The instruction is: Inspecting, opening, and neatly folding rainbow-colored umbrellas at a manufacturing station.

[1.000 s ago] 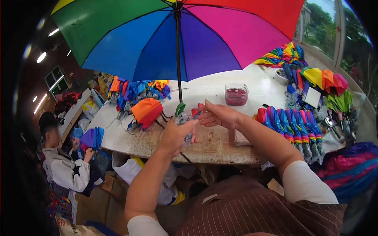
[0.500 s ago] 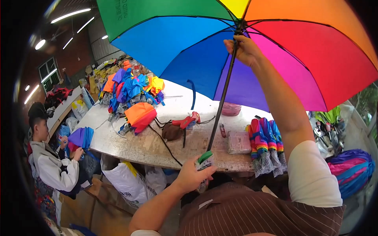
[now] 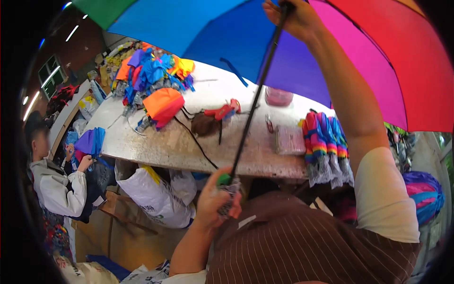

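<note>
White-topped worktable (image 3: 146, 146), worn along its near edge, sits behind the open umbrella (image 3: 227, 35), held up in front of the person. Its shaft (image 3: 255, 99), i.e. the long axis, slants btwn the hands, low L to high R. L hand (image 3: 215, 201) grasps the plastic-wrapped handle (image 3: 230, 191) nr the apron (image 3: 293, 236); R hand (image 3: 299, 20), partly cropped at top, looks closed round the upper shaft, nearer the canopy (image 3: 300, 71).
</note>
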Demonstrator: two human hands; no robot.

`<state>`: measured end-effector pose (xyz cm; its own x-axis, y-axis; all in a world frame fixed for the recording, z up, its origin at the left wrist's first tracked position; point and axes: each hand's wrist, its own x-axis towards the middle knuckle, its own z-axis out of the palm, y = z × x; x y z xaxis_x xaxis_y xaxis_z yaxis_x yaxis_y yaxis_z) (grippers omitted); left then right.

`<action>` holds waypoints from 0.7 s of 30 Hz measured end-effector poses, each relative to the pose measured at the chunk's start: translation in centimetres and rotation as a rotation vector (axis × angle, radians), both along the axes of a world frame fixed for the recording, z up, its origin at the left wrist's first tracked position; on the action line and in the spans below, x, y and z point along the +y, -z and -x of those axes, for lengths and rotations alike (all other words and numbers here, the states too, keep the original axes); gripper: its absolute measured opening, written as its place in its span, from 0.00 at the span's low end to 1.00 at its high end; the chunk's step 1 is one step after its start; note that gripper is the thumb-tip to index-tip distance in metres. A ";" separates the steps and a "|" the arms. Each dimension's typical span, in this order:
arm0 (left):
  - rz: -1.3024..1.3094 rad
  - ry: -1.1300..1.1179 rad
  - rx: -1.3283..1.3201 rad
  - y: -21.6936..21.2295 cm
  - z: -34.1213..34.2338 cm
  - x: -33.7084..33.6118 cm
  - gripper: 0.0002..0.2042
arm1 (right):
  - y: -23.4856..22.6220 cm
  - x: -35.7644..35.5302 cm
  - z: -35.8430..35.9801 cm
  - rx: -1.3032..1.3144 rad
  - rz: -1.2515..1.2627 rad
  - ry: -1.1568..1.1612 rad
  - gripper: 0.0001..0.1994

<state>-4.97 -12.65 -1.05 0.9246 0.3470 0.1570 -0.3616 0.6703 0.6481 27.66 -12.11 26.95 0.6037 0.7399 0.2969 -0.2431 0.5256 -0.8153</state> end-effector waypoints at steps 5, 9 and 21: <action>-0.186 -0.279 0.011 -1.3 -2.2 2.4 0.49 | 8.7 2.9 -3.7 -0.021 -0.123 -0.125 0.14; -0.081 -0.663 0.366 -2.4 -5.8 5.3 0.27 | 25.0 2.6 14.8 -0.664 0.286 -0.368 0.17; -1.672 -1.222 1.043 -0.3 -3.1 9.0 0.35 | 34.7 0.2 13.1 -0.035 0.759 -0.869 0.26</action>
